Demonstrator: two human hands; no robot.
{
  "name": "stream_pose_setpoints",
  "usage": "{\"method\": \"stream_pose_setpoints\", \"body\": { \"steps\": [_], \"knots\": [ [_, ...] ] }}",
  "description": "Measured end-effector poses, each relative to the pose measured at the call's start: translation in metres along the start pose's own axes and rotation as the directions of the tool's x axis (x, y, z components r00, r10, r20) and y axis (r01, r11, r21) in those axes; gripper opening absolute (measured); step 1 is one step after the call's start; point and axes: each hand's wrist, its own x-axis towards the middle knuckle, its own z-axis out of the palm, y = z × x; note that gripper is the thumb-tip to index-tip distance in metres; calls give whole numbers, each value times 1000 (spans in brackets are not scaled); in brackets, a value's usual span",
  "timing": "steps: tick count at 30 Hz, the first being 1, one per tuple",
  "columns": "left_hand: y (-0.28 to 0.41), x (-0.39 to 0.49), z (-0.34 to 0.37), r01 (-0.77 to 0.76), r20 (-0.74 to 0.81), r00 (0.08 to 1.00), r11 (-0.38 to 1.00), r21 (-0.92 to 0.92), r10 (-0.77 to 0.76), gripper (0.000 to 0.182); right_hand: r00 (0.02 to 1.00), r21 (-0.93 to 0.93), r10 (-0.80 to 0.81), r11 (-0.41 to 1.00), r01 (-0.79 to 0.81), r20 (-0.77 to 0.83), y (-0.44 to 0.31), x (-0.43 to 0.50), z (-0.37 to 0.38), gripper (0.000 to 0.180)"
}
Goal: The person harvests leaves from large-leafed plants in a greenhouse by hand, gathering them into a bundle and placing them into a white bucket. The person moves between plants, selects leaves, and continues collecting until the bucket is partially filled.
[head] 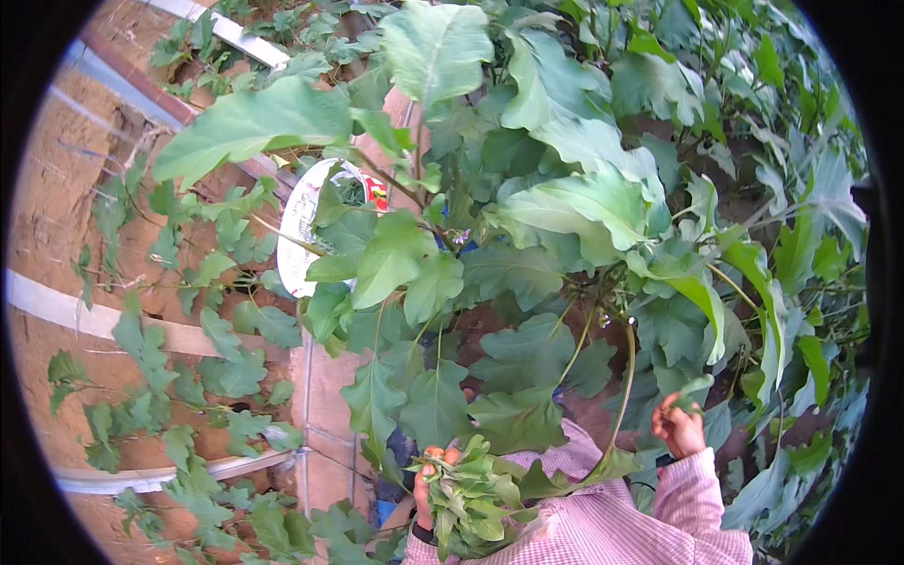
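My left hand (pixel 424 487) is closed around a thick bunch of picked leafy shoots (pixel 477 498), held low in front of my checked top. Raised to the right among the plants, my right hand (pixel 679 429) pinches a small green leaf (pixel 692 397) between thumb and fingers. Above and between my hands spread the large lobed leaves (pixel 526 346) of an eggplant-like plant. One cut stem (pixel 628 346) shows a pale end near my right hand. A small purple flower (pixel 460 238) sits in the middle of the foliage.
A white printed bag (pixel 300 226) stands open at centre left with greenery inside, partly covered by leaves. Pale metal strips (pixel 78 308) cross the earthen wall (pixel 42 395) at left. A paved ledge (pixel 332 395) runs beside it. Dense foliage (pixel 798 311) fills the right side.
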Motion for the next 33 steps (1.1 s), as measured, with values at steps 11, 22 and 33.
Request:
{"method": "stream_pose_setpoints", "body": {
  "steps": [11,22,33],
  "knots": [
    [130,13,-36,104,154,985,979,-172,-78,23,969,-340,-192,911,235,154,-93,-34,315,25],
    [227,-29,-108,-39,-4,999,952,-303,39,24,957,-907,-13,318,277,288,-104,255,480,58],
    [230,-49,-119,-236,-200,963,921,-311,180,20,923,-866,95,391,310,374,-79,286,481,43]
  ]
}}
